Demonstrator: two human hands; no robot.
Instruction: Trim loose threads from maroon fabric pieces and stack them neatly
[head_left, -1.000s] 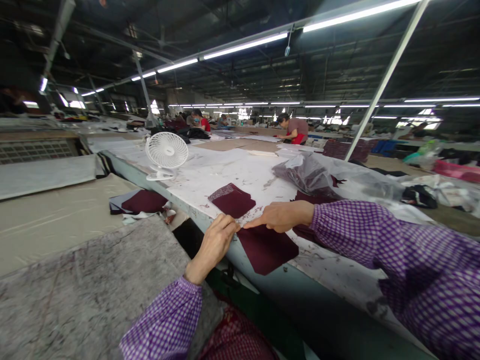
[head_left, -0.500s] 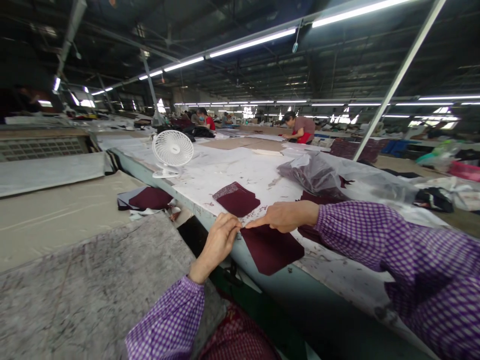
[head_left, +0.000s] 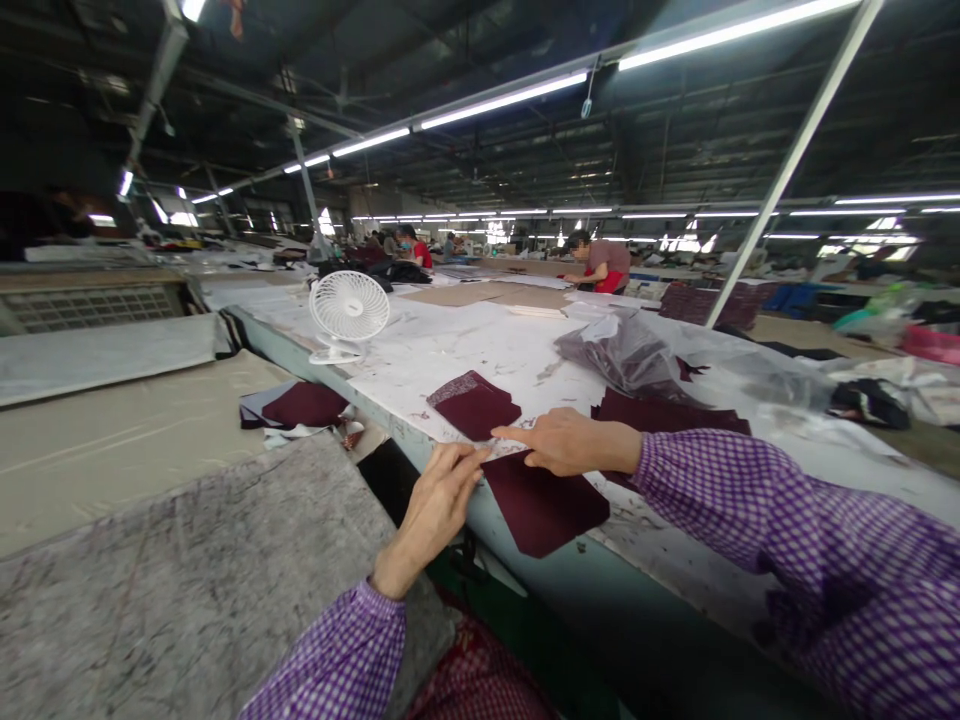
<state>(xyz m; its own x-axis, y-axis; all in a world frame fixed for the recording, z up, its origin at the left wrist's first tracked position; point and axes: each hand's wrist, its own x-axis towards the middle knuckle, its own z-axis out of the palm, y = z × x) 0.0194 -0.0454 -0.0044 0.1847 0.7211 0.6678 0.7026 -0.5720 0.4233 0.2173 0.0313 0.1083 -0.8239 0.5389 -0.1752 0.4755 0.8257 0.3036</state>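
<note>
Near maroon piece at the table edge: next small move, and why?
Probably press the near maroon piece down with the left hand: its lower part hangs over the edge of the table, the left fingertips are by its upper-left corner, and the right hand points its index finger toward the farther maroon piece.

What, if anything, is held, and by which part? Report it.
It cannot be told: the left hand is at the left corner of the nearer maroon cloth, perhaps pinching it; the right hand lies over its far edge, with no clear grip.

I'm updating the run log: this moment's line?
left hand: at corner of dark maroon angular cloth panel | right hand: over panel, pointing leftward | beyond: white round fan
</note>
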